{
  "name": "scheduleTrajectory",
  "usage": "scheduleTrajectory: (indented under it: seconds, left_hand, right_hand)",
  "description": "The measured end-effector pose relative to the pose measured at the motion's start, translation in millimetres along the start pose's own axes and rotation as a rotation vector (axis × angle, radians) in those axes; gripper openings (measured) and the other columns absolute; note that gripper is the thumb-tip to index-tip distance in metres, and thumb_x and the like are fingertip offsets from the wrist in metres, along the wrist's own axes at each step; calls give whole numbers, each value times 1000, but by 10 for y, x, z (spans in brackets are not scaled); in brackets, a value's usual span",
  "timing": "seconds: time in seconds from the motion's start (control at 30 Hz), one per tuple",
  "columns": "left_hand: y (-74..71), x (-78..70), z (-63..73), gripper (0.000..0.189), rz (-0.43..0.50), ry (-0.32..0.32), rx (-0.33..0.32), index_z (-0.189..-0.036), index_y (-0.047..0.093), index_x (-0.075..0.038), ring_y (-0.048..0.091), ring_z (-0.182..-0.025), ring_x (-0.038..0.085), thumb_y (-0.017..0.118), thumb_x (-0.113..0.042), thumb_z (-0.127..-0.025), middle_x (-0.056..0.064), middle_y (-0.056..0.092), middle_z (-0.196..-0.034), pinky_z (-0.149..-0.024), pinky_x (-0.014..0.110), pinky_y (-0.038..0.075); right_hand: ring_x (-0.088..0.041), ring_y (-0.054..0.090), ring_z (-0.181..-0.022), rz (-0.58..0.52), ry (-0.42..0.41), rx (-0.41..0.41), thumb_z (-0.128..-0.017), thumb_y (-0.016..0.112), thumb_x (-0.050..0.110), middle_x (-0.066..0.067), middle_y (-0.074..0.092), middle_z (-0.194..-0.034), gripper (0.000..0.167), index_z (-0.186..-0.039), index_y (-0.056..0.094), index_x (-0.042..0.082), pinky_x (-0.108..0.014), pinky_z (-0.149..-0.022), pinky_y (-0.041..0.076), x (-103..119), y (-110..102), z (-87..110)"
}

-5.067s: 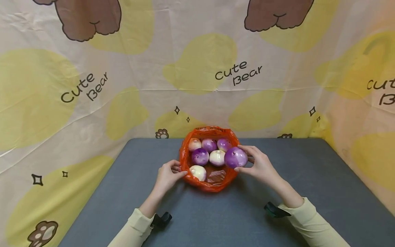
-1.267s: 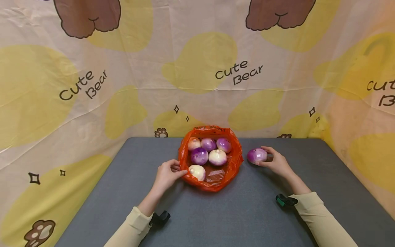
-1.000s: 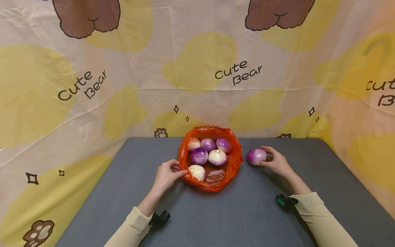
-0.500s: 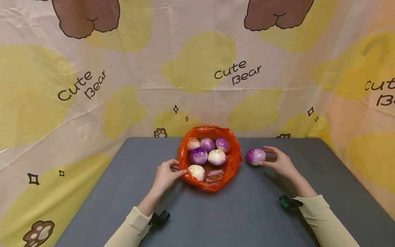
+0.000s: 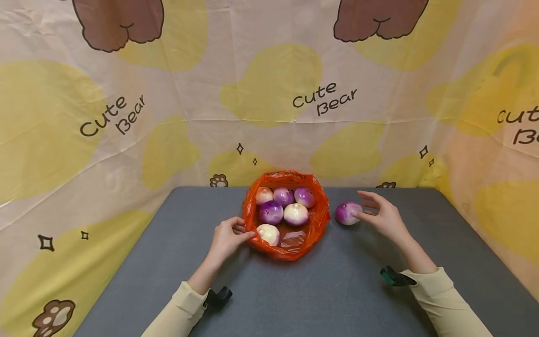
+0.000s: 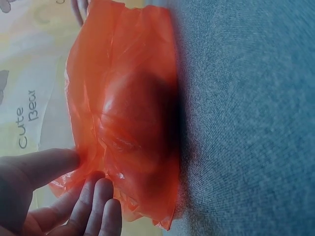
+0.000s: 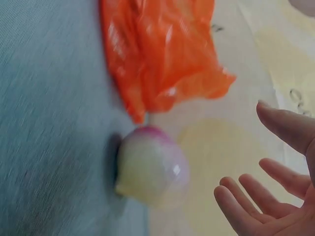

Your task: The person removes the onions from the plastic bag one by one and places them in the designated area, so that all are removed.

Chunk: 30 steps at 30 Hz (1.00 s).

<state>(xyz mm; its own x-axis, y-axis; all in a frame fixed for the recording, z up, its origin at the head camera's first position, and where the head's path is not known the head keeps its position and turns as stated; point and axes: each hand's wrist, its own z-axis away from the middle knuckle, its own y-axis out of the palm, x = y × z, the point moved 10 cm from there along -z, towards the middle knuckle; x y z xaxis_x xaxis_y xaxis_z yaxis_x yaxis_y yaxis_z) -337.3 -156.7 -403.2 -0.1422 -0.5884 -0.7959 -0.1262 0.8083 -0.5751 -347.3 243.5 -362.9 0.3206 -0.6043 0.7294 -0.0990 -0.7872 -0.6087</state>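
Just right of centre in the head view, a single purple onion [image 5: 346, 214] sits on the grey table [image 5: 290, 299], near the right side of an orange bag [image 5: 323, 215] but apart from it. From where I stand the right hand [image 5: 385, 219] seems to overlap the onion's edge, but the right-wrist view shows a gap: thumb and fingers are spread, holding nothing.

Left of that onion, at the middle of the frame, the bag stands wide-mouthed with six onions [image 5: 296, 214] inside: three along the back, two in the middle, one pale one at the front left. Bare plastic shows at its front right. At the bag's left edge, left of centre in the frame, the left hand [image 5: 226, 239] pinches the rim between thumb and fingers.

I'd call this the setting-down step of unpacking the bag, with one onion out and six inside. To carry on, the next move would call for the right hand to reach back over the bag's mouth, close round another onion and lift it clear of the rim, with the left hand steadying the thin plastic.

Across the upper frame hangs a "Cute Bear" cloth [image 5: 269, 79].
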Motion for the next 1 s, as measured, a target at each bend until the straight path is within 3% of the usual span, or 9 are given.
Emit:
scheduleTrajectory:
  seconds: [0.4,0.6,0.77,1.0]
  left_hand:
    - [-29,-32,28,28,3,2,-11,-91,67,-3,65,-69,15,83,-16,-71,7,69,-78,-66,29,55]
    - [-18,-24,28,27,11,8,-6,-90,67,-3,66,-70,16,82,-16,-71,7,69,-79,-67,30,56]
    - [-2,-4,20,27,16,8,0,-90,67,-3,66,-70,16,82,-16,-72,7,69,-79,-66,30,56]
    - [12,3,13,27,19,11,3,-90,67,-4,67,-71,16,82,-16,-72,6,70,-78,-67,30,55]
  right_hand:
    - [-38,60,-112,-87,-15,34,-80,75,34,-18,56,-131,63,-135,50,14,-46,-87,50,355,273,-78]
    - [-36,62,-109,-97,-43,51,-79,76,34,-18,59,-128,64,-133,51,12,-46,-87,52,445,479,-135]
    - [-38,61,-110,-174,-60,93,-79,77,30,-19,57,-130,64,-133,51,9,-47,-88,51,561,655,-169]
    - [-37,61,-110,-236,-102,111,-79,77,24,-17,55,-132,60,-132,52,11,-48,-89,51,755,759,-193]
